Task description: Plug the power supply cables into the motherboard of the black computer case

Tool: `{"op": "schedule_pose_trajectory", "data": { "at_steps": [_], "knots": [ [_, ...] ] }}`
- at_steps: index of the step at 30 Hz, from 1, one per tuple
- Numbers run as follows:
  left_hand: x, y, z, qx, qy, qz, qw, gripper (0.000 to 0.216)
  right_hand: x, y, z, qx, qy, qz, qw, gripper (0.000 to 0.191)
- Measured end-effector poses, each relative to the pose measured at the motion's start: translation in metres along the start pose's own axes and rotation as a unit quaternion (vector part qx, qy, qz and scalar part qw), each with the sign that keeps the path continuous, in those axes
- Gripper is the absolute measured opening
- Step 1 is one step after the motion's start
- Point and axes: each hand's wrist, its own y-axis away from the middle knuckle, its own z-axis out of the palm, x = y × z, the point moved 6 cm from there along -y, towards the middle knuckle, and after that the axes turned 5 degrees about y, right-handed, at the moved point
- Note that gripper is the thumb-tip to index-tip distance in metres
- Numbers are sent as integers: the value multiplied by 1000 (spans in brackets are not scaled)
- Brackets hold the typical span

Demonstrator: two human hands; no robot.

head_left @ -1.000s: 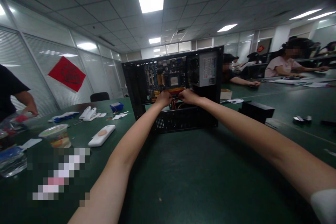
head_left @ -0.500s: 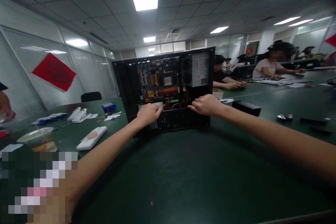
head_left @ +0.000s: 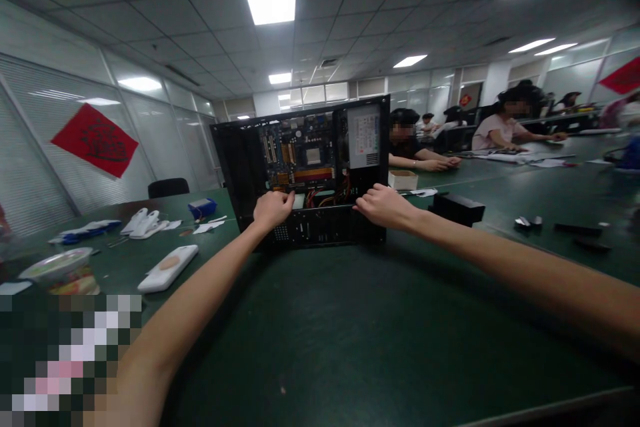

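A black computer case (head_left: 320, 228) stands upright on the green table, its open side facing me. Inside it show a motherboard (head_left: 280, 147), a silver power supply (head_left: 363, 137) at the upper right, and loose cables (head_left: 325, 197) near the lower edge. My left hand (head_left: 273, 210) is closed over the case's lower front rim, left of the cables. Farther right along that same rim, my right hand (head_left: 383, 205) grips it with bent fingers. The fingertips of both hands are partly hidden behind the rim.
To the left lie a white power bank-like device (head_left: 170, 268), a plastic food bowl (head_left: 65, 270), white cables (head_left: 143, 221) and a blue box (head_left: 202, 207). A black box-shaped part (head_left: 457, 208) and small black pieces (head_left: 577, 230) lie right. Other people sit across the table.
The case has turned slightly, and its right side appears farther left. Both hands stay on the rim and moved with it. The whole view has shifted a little.
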Motion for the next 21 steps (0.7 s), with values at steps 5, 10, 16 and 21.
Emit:
{"op": "schedule_pose_trajectory", "data": {
  "at_steps": [5, 10, 16, 21],
  "knots": [
    [-15, -4, 2, 14, 47, -45, 998, 62, -15, -1, -18, -18, 1, 11, 1000, 46],
    [-42, -10, 7, 25, 99, -111, 989, 63, -46, 1, -52, -11, -7, -7, 1000, 47],
    [-71, -20, 15, 12, 169, -129, 977, 62, -98, -7, -97, 37, 2, -45, 998, 54],
    [-90, -26, 23, 10, 239, -113, 965, 59, -146, -27, -131, 96, 36, -68, 992, 61]
  ]
}}
